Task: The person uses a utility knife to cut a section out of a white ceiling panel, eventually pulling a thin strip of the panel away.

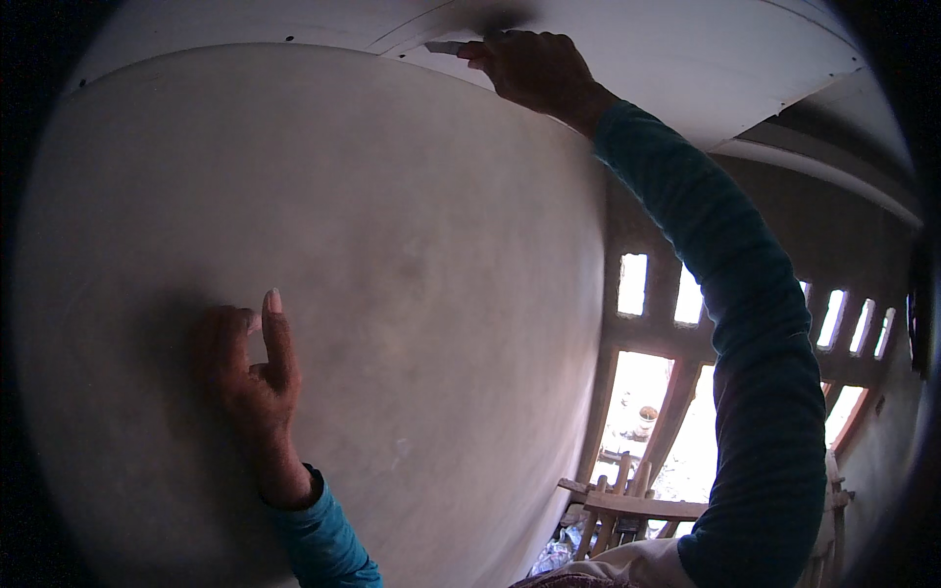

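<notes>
Raised overhead, my right hand (542, 71) is closed round a flat-bladed knife (445, 47), whose handle is mostly hidden in the fist. Its thin grey blade points left, close to the white ceiling board (667, 69) near where that board meets the wall. Lower down on the left, my left hand (257, 367) is up against the grey plastered wall (421, 255). The thumb points up, apart from the bent fingers, and nothing shows between them. Whether the fingertips press on the wall is hard to tell.
Small dark dots and a thin line mark the ceiling boards; a dark gap (818, 122) shows at the right. Bright window openings (632, 284) and wooden frames stand beyond my right arm. A wooden trestle-like structure (642, 506) is below, beside clear plastic-looking litter (557, 551).
</notes>
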